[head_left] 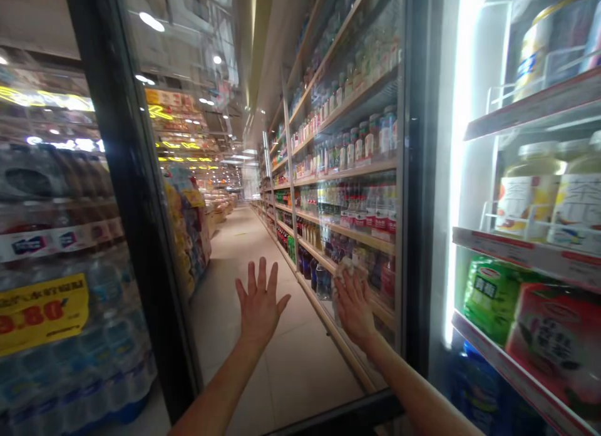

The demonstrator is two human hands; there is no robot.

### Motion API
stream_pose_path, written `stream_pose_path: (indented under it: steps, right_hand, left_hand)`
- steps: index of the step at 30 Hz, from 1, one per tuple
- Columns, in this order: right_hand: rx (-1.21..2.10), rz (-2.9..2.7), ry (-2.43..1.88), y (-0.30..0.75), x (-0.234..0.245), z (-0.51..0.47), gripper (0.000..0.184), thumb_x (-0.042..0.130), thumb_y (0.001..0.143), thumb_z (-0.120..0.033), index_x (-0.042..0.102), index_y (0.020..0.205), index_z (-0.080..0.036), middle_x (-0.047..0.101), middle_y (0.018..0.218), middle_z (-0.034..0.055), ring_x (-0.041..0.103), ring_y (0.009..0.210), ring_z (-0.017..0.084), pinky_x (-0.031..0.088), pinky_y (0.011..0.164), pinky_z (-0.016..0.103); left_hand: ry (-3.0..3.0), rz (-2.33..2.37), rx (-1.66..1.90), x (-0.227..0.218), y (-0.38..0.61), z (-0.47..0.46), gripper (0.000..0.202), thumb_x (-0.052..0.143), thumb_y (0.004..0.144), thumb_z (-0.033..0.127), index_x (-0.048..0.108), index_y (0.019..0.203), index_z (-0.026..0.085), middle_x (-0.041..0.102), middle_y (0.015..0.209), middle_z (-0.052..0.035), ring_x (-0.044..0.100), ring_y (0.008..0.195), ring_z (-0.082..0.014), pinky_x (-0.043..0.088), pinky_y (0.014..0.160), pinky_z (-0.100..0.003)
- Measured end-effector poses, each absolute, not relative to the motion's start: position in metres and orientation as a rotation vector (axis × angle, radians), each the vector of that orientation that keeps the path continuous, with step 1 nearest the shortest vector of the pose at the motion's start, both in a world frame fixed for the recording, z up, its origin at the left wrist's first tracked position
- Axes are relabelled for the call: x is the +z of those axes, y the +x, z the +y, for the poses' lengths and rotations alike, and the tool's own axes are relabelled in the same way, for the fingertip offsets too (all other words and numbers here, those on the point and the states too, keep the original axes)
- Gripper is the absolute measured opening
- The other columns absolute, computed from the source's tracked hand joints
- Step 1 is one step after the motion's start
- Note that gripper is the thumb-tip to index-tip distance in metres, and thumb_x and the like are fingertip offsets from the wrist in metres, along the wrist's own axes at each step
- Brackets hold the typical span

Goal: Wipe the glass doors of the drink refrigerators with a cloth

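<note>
A glass door (225, 373) with a black frame stands in front of me, and bottles on shelves show in or through its pane. My left hand (258, 307) is raised to the pane, fingers spread, palm turned away from me, holding nothing. Lower right on the glass, my right hand (352, 304) presses a crumpled pale cloth (352, 268) against it. The cloth shows around the fingertips; the rest is hidden under the hand.
Right of the door, a lit cooler holds yellow-capped-shelf drinks such as bottles (526, 185), a green pack (491, 301) and a red pack (554, 348). On the left stand shrink-wrapped bottles (107, 336) with a yellow price sign (44, 314). A tiled aisle floor (235, 235) runs into the distance.
</note>
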State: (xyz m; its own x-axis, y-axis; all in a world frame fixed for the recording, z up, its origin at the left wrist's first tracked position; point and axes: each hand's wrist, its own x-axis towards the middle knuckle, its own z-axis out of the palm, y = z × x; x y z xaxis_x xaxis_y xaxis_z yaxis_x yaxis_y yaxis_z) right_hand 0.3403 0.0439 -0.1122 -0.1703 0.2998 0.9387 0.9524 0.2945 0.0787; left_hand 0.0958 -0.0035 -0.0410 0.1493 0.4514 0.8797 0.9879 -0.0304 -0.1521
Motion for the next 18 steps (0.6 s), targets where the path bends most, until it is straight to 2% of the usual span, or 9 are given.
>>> stream_pose_path:
  steps: [3, 8, 10, 14, 16, 18]
  right_hand:
    - [-0.915, -1.746, -1.108, 0.357, -0.118, 0.045, 0.053, 0.038, 0.088, -0.021, 0.030, 0.139, -0.028, 0.043, 0.139, 0.0068, 0.029, 0.133, 0.025, 0.018, 0.108, 0.052]
    - [-0.743, -1.422, -1.281, 0.362, -0.121, 0.050, 0.060, 0.032, 0.089, -0.023, 0.012, 0.145, -0.023, 0.025, 0.148, 0.0130, 0.023, 0.136, 0.030, 0.023, 0.103, 0.057]
    - [-0.747, -1.524, -1.223, 0.340, -0.123, 0.045, 0.060, 0.034, 0.088, -0.022, 0.015, 0.145, -0.022, 0.026, 0.148, 0.0121, 0.020, 0.137, 0.029, 0.021, 0.105, 0.056]
    - [-0.851, -1.891, -1.019, 0.313, -0.120, 0.036, 0.053, 0.039, 0.086, -0.020, 0.034, 0.138, -0.027, 0.039, 0.142, 0.0051, 0.020, 0.137, 0.024, 0.012, 0.110, 0.051]
    - [-0.864, -1.803, -1.061, 0.317, -0.114, 0.036, 0.053, 0.038, 0.087, -0.020, 0.033, 0.139, -0.027, 0.040, 0.142, 0.0060, 0.024, 0.136, 0.024, 0.012, 0.109, 0.052]
    - [-0.823, -1.545, -1.194, 0.318, -0.108, 0.038, 0.054, 0.035, 0.088, -0.021, 0.027, 0.142, -0.022, 0.035, 0.144, 0.0114, 0.024, 0.135, 0.026, 0.017, 0.106, 0.054]
  left_hand:
    - [-1.620, -1.431, -0.817, -0.042, 0.096, -0.004, 0.065, 0.057, 0.080, 0.043, 0.036, 0.136, 0.019, 0.025, 0.146, -0.0156, 0.014, 0.137, -0.0339, 0.016, 0.106, -0.060]
    - [-1.644, -1.451, -0.803, -0.043, 0.098, -0.008, 0.068, 0.058, 0.078, 0.044, 0.034, 0.137, 0.019, 0.025, 0.146, -0.0155, 0.015, 0.137, -0.0343, 0.016, 0.106, -0.060]
    - [-1.668, -1.467, -0.791, -0.044, 0.098, -0.011, 0.072, 0.061, 0.076, 0.046, 0.034, 0.137, 0.020, 0.027, 0.146, -0.0152, 0.016, 0.137, -0.0346, 0.017, 0.106, -0.060]
    - [-1.707, -1.486, -0.755, -0.046, 0.094, -0.015, 0.075, 0.064, 0.071, 0.050, 0.036, 0.136, 0.023, 0.029, 0.145, -0.0130, 0.020, 0.136, -0.0340, 0.019, 0.106, -0.058]
    - [-1.719, -1.475, -0.738, -0.048, 0.090, -0.016, 0.075, 0.063, 0.071, 0.052, 0.036, 0.136, 0.024, 0.030, 0.145, -0.0118, 0.021, 0.136, -0.0333, 0.019, 0.106, -0.058]
    - [-1.729, -1.452, -0.724, -0.052, 0.087, -0.016, 0.073, 0.062, 0.073, 0.051, 0.035, 0.136, 0.026, 0.031, 0.145, -0.0107, 0.023, 0.135, -0.0322, 0.020, 0.106, -0.058]
